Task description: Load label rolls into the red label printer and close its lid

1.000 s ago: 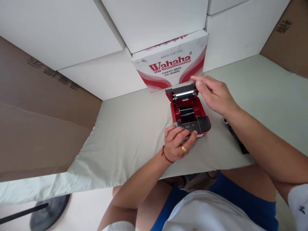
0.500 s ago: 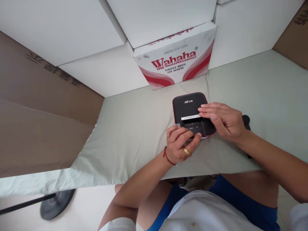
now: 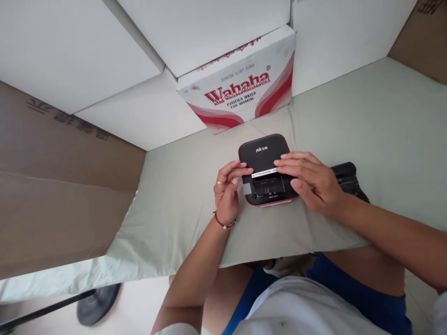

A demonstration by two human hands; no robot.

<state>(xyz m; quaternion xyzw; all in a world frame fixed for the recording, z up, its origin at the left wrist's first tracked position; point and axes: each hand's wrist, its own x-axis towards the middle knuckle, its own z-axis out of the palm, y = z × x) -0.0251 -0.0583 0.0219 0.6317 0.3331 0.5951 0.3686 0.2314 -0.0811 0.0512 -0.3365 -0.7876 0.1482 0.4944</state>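
A black, rounded square device [image 3: 264, 160] with a red edge lies on the cloth-covered table. White lettering marks its upper face, a white warning strip [image 3: 263, 173] crosses its middle, and below that is a shiny dark window [image 3: 268, 186]. A piece of clear film or tape [image 3: 247, 188] sticks out at its left side. My left hand [image 3: 228, 188] touches the left edge with its fingertips, fingers outstretched. Across the right part of the top, the fingers of my right hand [image 3: 312, 181] lie flat, its thumb near the right edge. The device's underside is hidden.
A black object [image 3: 345, 172] lies partly behind my right hand. At the back stand a Wahaha water carton [image 3: 240, 88] and several white boxes [image 3: 139, 116]. Brown cartons [image 3: 70, 186] flank the table [image 3: 181, 209]. A black round base [image 3: 98, 304] stands on the floor.
My left hand has left the device's lower front and moved to its left edge, its fingers straightening. The window now shows more fully. My right hand stays on the device. The view has shifted.
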